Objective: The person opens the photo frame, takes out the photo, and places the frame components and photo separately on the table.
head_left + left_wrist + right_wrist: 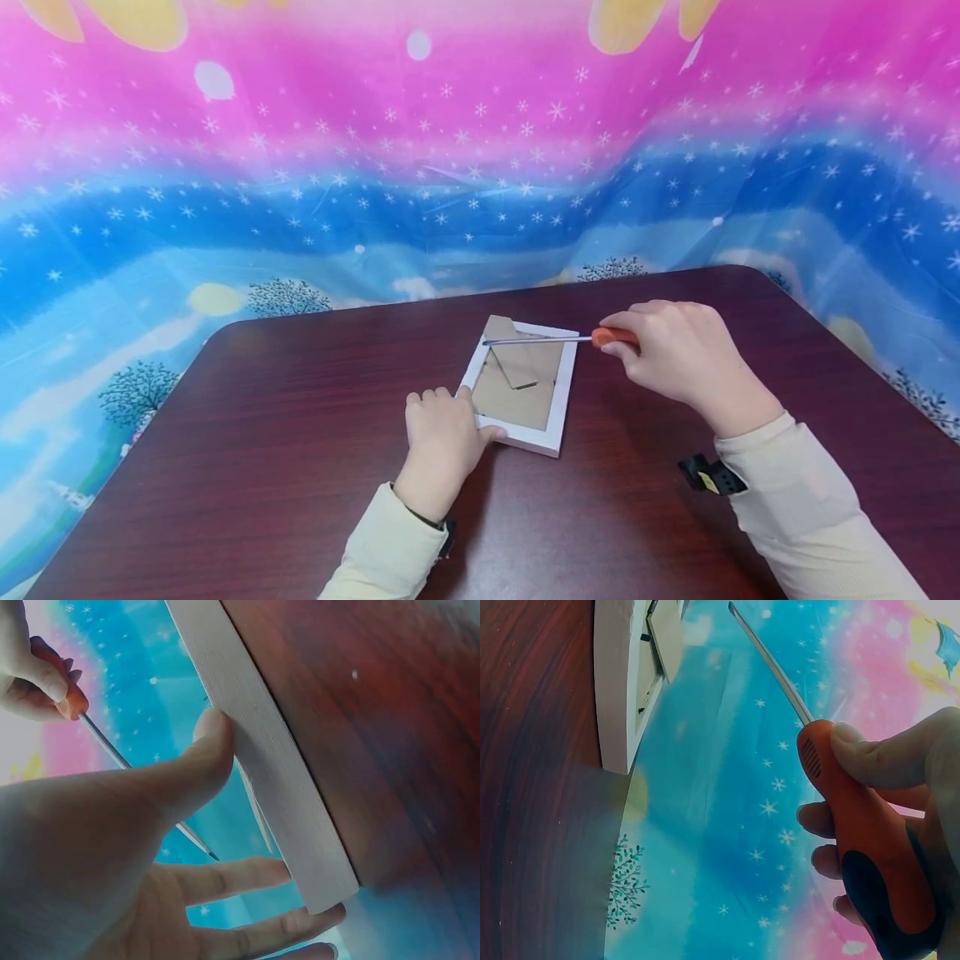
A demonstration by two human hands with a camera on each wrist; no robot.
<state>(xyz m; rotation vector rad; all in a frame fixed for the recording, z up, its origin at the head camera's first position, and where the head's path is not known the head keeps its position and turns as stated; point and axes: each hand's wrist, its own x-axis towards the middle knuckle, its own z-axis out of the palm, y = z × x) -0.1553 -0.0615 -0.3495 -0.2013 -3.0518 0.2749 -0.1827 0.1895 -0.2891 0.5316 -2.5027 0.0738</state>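
By the right hand [678, 354], an orange-and-black screwdriver [870, 832] is gripped, the thumb laid along its ribbed handle and the fingers curled beneath. Its slim metal shaft is held over a white rectangular picture frame [565, 392], the flattened dark tip kept apart from it. The frame is laid face down on the table, left of the right hand; its near-left corner is touched by the left hand [442, 433], thumb on the near edge and fairly straight fingers at the side.

Fine grain is shown along the frame's edge. Inside, a smooth brown backing board [521, 408] is bordered by small dark tabs [643, 637], and a tapered stand [500, 327] is tilted up from it.

Beyond, the glossy reddish-brown table [300, 400] is backed by a pink-and-blue snowflake-printed cloth [480, 192]. On the black wrist device [711, 475], a yellow patch is seen, too small to be read.
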